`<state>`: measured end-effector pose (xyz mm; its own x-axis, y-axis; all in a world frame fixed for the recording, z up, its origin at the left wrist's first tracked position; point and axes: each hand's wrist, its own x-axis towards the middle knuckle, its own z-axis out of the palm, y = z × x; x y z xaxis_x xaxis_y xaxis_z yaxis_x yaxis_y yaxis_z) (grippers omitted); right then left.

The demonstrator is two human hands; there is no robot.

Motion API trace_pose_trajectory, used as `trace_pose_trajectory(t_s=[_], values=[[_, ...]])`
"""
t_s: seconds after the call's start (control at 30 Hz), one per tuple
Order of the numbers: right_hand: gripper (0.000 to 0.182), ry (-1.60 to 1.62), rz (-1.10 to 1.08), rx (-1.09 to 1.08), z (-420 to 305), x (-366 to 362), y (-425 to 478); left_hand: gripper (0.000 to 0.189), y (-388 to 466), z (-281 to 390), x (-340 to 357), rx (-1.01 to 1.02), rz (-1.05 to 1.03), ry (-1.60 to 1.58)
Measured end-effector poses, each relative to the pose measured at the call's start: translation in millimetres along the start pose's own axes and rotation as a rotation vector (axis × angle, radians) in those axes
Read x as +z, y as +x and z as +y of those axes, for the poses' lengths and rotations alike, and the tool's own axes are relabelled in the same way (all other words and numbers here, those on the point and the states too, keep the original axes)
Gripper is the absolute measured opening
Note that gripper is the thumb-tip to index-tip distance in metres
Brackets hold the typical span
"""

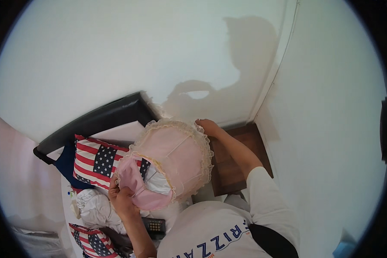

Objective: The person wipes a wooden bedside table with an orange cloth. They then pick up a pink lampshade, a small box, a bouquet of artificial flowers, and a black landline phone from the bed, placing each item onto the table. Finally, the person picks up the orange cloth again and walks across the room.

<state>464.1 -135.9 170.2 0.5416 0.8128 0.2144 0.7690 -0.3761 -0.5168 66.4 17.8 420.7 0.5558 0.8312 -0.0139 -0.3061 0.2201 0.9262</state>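
A pink fabric lampshade (175, 151) with a cream lace frill along its edges is held tilted in front of me. Its narrower open end faces me, showing the pink lining and thin wire spokes. My left hand (124, 198) grips the rim of that end, thumb inside. At the wider, far end, my right hand (208, 127) has its fingers on the lace edge; part of the fingers is hidden behind the frill. Through the shade's opening, bits of a flag-patterned pillow (104, 161) and white cloth show.
A bed with a black headboard (100, 119) stands to the left. On it lie a crumpled white cloth (96, 206), another flag-patterned pillow (95, 242) and a black remote control (153, 227). A brown wooden nightstand (230, 158) fills the wall corner, and a cable (273, 83) runs down that corner.
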Motion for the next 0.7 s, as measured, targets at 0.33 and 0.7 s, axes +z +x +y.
trace_pose_trajectory(t_s=[0.33, 0.7], values=[[0.019, 0.125, -0.084, 0.016, 131, 18, -2, 0.062, -10, -76, 138, -0.026, 0.124, 0.077], [0.028, 0.312, -0.192, 0.413, 287, 36, -93, 0.057, 19, -198, 265, -0.244, 0.052, 0.116]])
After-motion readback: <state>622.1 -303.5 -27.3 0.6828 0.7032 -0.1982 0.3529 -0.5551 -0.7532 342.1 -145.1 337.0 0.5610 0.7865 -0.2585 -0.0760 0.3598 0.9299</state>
